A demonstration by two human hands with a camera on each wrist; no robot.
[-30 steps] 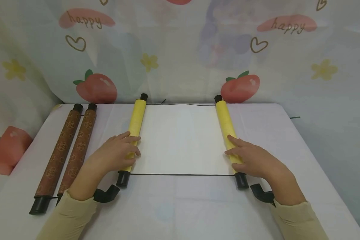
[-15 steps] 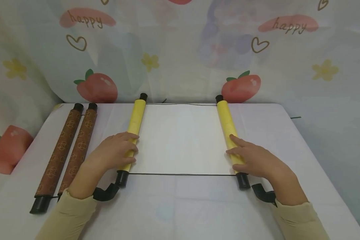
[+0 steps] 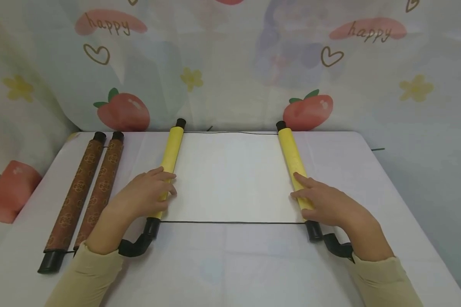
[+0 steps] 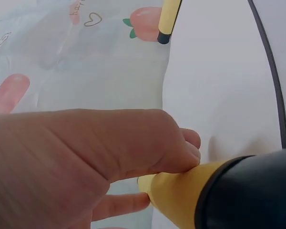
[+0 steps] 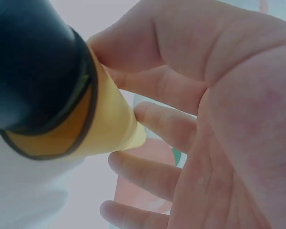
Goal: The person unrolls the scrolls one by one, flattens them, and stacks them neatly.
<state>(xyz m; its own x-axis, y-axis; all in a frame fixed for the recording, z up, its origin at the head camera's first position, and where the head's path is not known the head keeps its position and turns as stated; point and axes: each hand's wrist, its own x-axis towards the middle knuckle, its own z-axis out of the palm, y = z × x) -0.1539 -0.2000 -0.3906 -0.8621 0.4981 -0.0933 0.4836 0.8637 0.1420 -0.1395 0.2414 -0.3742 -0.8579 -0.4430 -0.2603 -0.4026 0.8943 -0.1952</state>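
A scroll with two yellow rolls lies partly unrolled on the white table, its blank white sheet (image 3: 230, 179) spread between them. My left hand (image 3: 146, 194) rests over the left yellow roll (image 3: 173, 147), fingertips reaching past it toward the sheet. In the left wrist view the thumb (image 4: 148, 143) lies on the roll near its black end (image 4: 257, 191). My right hand (image 3: 328, 202) lies across the right yellow roll (image 3: 290, 151). The right wrist view shows that hand's fingers (image 5: 148, 174) extended and spread, some tips touching the yellow surface (image 5: 117, 119).
Left of the left arm, a second scroll with two brown flower-patterned rolls (image 3: 74, 196) lies lengthwise. Black curved pieces (image 3: 138, 246) stick out from both wrists, close to the near roll ends. A printed cloth (image 3: 230, 64) hangs behind the table (image 3: 230, 268).
The left yellow roll has shifted left with the left hand on it. The right roll has moved slightly right under the right hand, and the sheet between them shows a little wider.
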